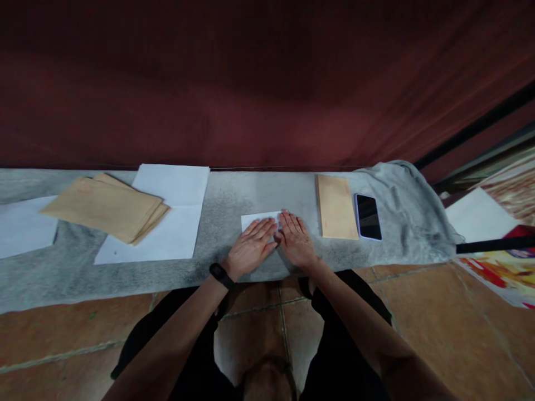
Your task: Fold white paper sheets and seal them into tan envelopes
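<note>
Fingers (264,226) of both hands: laid flat, nearly straight, set close together, tips toward the far side; nothing is pinched. The small white paper (248,220) is located under them, at mid-desk; its far left corner is left uncovered, the rest is largely hidden, so the number of layers cannot be told.

Risks, as judged: if uneven pressure is applied, the paper could be skewed or a crooked crease set. Slippage or soft creasing could be caused by the cloth-covered desk (225,195), since the cloth is rumpled at its right end.

Pose: the left hand (248,249) is angled far and right, its thumb turned toward the right hand (296,242), which is angled far and left. Contact between the thumbs cannot be confirmed. A dark band (221,275) is worn at the left wrist.

Farther out: brown envelopes (100,207) are rested on white sheets (173,186) at left; a brown stack (337,207) and a phone (368,218) are placed at right.
</note>
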`<state>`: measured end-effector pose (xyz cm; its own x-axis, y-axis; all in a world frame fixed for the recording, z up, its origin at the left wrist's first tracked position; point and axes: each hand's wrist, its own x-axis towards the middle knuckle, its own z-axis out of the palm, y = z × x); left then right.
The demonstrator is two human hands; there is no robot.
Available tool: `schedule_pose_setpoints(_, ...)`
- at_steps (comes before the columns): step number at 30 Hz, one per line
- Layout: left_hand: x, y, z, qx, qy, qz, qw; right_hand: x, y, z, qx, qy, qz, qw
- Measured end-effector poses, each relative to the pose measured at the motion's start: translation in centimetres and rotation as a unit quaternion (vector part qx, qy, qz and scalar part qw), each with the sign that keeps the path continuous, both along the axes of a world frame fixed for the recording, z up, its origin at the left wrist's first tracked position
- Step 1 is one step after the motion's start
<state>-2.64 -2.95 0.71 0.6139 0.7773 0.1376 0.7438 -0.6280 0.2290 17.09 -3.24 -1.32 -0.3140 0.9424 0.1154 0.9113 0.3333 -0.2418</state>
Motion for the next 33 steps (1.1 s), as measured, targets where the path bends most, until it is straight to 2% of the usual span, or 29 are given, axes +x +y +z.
schedule_pose_setpoints(3,1.0,0.4,-0.5,-0.021,0.013,-0.014,1.0,0.2,-0.2,-0.2,0.003,-0.005,-0.003,1.0)
schedule_pose_setpoints(12,2.2,2.0,-1.1,-0.011,0.014,0.019,1.0,0.7,-0.6,-0.4,0.002,-0.011,-0.013,1.0)
schedule_pose_setpoints(20,1.5,2.3,-1.1,-0.007,0.021,0.093,0.995,1.0,-0.5,-0.5,0.007,0.0,-0.015,1.0)
schedule_pose_setpoints(29,0.4,1.7,-1.0,-0.001,0.022,0.178,0.984,0.6,-0.3,0.4,0.0,0.015,-0.051,0.999)
schedule_pose_setpoints(31,0.6,1.4,-0.9,0.011,0.011,0.182,0.983,0.0,-0.1,0.7,0.0,0.031,-0.04,0.999)
schedule_pose_setpoints(33,0.9,1.0,-0.8,0.019,0.001,0.156,0.988,-1.0,0.1,0.8,-0.006,0.045,-0.011,0.999)
